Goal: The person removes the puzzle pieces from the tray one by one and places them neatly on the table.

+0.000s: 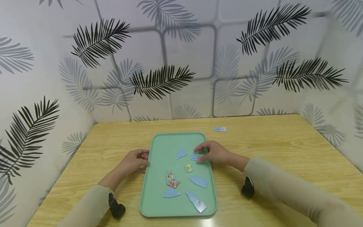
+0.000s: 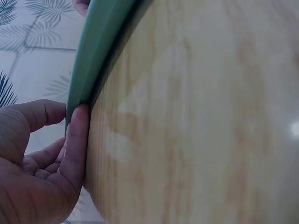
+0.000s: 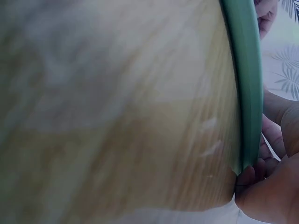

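A green tray (image 1: pixel 164 145) lies on the wooden table, holding several flat, irregular cut-out pieces. My left hand (image 1: pixel 136 162) holds the tray's left rim; in the left wrist view the thumb lies over the rim and a finger sits against its outer side. My right hand (image 1: pixel 214 153) hovers over the right rim, thumb and forefinger spread around a small light-blue piece (image 1: pixel 194 157). Whether the thumb touches that piece I cannot tell. Nearby are a blue triangular piece (image 1: pixel 181 154) and a yellow-patterned piece (image 1: pixel 188 168).
Lower on the tray lie a multicoloured piece (image 1: pixel 172 180), a blue fan-shaped piece (image 1: pixel 171 193), a curved blue piece (image 1: pixel 199 181) and a long blue piece with a shiny end (image 1: pixel 196 201). Beyond the tray, a small blue-and-white piece (image 1: pixel 220 129) rests on the table (image 1: pixel 269 138) near the patterned wall.
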The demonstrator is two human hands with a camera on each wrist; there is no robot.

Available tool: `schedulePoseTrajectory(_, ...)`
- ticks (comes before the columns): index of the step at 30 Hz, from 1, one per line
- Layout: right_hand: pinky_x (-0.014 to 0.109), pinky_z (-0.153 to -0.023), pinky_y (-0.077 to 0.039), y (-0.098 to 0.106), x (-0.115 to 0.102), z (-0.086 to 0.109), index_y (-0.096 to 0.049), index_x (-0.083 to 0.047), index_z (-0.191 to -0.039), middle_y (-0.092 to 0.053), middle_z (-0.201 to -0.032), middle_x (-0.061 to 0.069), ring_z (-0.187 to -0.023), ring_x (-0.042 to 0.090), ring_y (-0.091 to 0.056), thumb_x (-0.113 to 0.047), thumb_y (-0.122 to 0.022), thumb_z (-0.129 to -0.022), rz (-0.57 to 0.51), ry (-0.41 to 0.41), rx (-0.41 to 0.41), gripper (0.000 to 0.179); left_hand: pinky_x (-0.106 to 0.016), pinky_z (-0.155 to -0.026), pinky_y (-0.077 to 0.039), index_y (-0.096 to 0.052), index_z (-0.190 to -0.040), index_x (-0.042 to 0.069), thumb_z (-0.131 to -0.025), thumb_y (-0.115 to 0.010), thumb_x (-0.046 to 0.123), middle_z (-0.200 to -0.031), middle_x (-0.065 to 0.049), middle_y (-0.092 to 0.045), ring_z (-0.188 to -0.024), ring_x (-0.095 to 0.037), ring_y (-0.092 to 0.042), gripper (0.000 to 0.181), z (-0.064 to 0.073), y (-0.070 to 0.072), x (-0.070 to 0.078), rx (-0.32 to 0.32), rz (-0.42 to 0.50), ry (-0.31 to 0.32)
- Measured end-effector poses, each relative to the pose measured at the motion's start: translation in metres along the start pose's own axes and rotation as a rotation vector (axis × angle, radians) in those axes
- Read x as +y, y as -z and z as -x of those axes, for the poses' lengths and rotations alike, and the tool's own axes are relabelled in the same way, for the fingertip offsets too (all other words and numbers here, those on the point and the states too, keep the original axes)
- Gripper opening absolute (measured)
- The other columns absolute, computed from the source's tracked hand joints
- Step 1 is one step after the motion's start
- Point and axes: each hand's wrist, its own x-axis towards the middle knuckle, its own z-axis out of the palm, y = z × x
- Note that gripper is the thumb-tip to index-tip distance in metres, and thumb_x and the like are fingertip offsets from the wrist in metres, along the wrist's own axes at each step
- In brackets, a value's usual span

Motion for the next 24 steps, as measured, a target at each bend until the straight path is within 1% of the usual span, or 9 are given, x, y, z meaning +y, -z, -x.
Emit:
schedulePoseTrajectory(4, 0.034, -0.088, -0.045, -0.0029, 0.0005, -0.0004, -0.072, -0.008, -0.112, -0.062, -0.103, 0.002, -0.099, 0.021, -0.051, -0.014, -0.084, -0.077, 0.0, -0.011, 0.009, 0.037, -0.036, -0.069, -0.058, -0.046, -0.138, -0.005, -0.087, -0.065, 0.001, -0.107, -0.015, -0.054, -0.088, -0.021, -0.057, 0.055, 0.0, 0.0, -0.0002, -0.003, -0.003, -0.001)
schedulePoseTrajectory(13, 0.04, -0.096, -0.046, -0.0064, -0.0025, -0.0008, -0.073, -0.008, -0.109, -0.066, -0.111, 0.001, -0.108, 0.021, -0.053, -0.012, -0.084, -0.075, 0.016, -0.012, 0.018, 0.035, -0.036, -0.069, -0.058, -0.046, -0.138, -0.005, -0.087, -0.065, 0.0, -0.107, -0.015, -0.054, -0.088, -0.021, -0.057, 0.055, 0.0005, 0.0, 0.001, -0.001, -0.005, -0.003)
schedulePoseTrajectory(24, 0.039, -0.095, -0.047, -0.0087, -0.0039, -0.0014, -0.075, -0.011, -0.103, -0.067, -0.106, -0.002, -0.111, 0.02, -0.053, -0.01, -0.083, -0.076, 0.027, -0.047, 0.033, 0.028, -0.036, -0.069, -0.058, -0.045, -0.138, -0.006, -0.087, -0.064, 0.0, -0.106, -0.015, -0.054, -0.087, -0.02, -0.057, 0.055, 0.0006, -0.0001, 0.0013, -0.003, -0.005, -0.004)
